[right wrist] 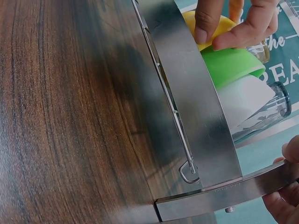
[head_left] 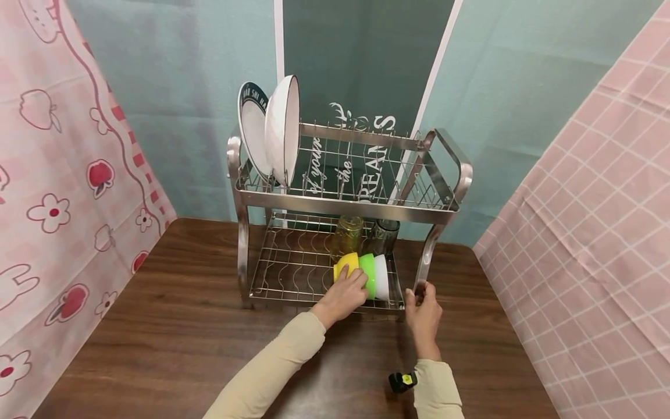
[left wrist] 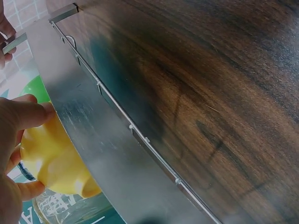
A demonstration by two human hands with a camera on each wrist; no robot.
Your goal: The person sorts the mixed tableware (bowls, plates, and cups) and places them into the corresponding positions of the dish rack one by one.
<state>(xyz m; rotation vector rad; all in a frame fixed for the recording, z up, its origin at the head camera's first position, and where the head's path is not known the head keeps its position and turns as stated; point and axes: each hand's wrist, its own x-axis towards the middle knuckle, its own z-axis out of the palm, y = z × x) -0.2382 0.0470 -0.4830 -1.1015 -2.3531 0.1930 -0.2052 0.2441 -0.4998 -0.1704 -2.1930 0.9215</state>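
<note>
A yellow bowl (head_left: 345, 265) stands on its side at the right of the lower shelf of a metal dish rack (head_left: 345, 205). My left hand (head_left: 345, 297) grips it by the rim, thumb and fingers spread round it. Right beside it, on their sides too, are a green bowl (right wrist: 231, 67) and a white bowl (head_left: 381, 278). In the left wrist view the yellow bowl's foot faces the camera's lower side, and the shelf's front bar hides part of it. My right hand (head_left: 425, 314) holds the rack's front right leg (right wrist: 224, 193) between thumb and fingers.
Behind the bowls stand a yellowish glass (head_left: 348, 235) and a dark clear glass (head_left: 384, 235). On the upper shelf, a dark-rimmed plate (head_left: 253, 125) and a large white bowl (head_left: 280, 131) stand upright at the left. The rack sits on a wooden table (head_left: 173, 349), with curtains around it.
</note>
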